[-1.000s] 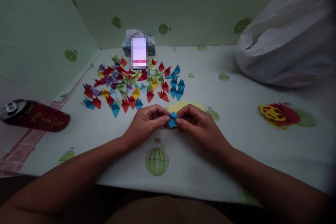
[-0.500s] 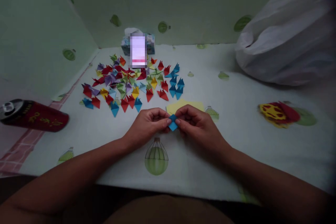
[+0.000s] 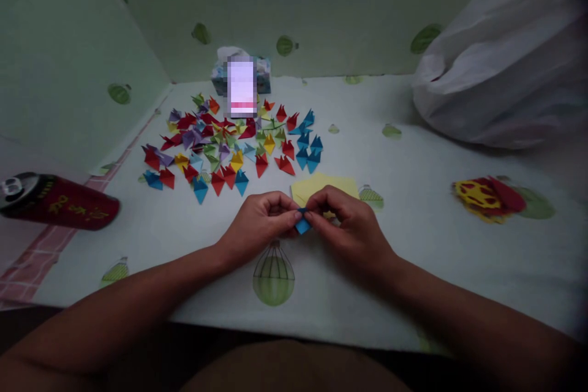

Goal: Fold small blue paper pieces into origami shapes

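Between my two hands is a small folded piece of blue origami paper (image 3: 302,226), with a point facing me. My left hand (image 3: 266,218) pinches its left side between thumb and fingers. From the right, my right hand (image 3: 346,220) pinches its upper right edge. The fingertips hide part of the folds. Just behind my hands lie yellow paper sheets (image 3: 321,187), partly covered by my right hand. Beyond them, to the left, many small folded paper cranes (image 3: 225,147) in red, blue, purple, green and yellow are spread over the table.
A phone (image 3: 242,89) with a blurred screen leans on a tissue box (image 3: 264,76) at the back. At left lies a red drink can (image 3: 68,202). On the right are red and yellow cut-out pieces (image 3: 482,196) and a big white plastic bag (image 3: 500,67).
The blue paper has dropped slightly towards me, and less of its upper part shows. My right fingers have shifted and arch higher over it. Things on the table stay put.
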Demonstrator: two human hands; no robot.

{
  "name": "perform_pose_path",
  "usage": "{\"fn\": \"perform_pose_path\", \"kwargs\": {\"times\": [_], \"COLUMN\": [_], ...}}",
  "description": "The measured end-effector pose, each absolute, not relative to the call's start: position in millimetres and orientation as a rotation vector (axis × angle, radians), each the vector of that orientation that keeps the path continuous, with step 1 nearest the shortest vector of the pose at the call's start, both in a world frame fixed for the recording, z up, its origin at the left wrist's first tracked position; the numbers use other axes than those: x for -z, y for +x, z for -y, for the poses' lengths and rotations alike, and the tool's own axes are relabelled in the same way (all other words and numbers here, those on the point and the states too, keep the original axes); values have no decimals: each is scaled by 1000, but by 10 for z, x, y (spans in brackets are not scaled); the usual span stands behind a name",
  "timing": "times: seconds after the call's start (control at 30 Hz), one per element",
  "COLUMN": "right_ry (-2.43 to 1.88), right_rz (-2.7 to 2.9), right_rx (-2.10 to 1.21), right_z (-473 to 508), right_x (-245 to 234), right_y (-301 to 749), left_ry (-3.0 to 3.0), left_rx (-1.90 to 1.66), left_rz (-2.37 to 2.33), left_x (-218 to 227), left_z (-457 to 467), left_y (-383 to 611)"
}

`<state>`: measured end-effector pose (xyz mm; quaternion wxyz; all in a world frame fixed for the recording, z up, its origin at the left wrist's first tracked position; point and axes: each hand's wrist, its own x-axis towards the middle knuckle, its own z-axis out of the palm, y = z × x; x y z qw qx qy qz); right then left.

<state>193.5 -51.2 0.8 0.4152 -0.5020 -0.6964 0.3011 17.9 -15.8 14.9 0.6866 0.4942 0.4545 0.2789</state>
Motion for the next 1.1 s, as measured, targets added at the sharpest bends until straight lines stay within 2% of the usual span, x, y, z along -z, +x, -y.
{"fn": "perform_pose_path", "kwargs": {"times": [0.27,0.6,0.73,0.97,1.1], "right_ry": [-971,-967,-971,-1178,-1175], "right_rz": [1941,2042,1953,1506,1412], "right_rx": [-351,-201,-400,-1183,-1363], "right_z": [505,521,479,373,376], "right_x": [5,-36,-19,-41,-70], "right_y": [1950,1960,1981,2055,2042], "left_ry": [1055,993,995,1053,1091], "left_rx": [-602,-608,-617,-635,-657], "left_rz": [-1018,-901,-924,-1009,-1034], "left_x": [-106,-70,-66,-113,-145], "left_z": [160,174,158,124,120], "left_y": [137,116,125,128,131]}}
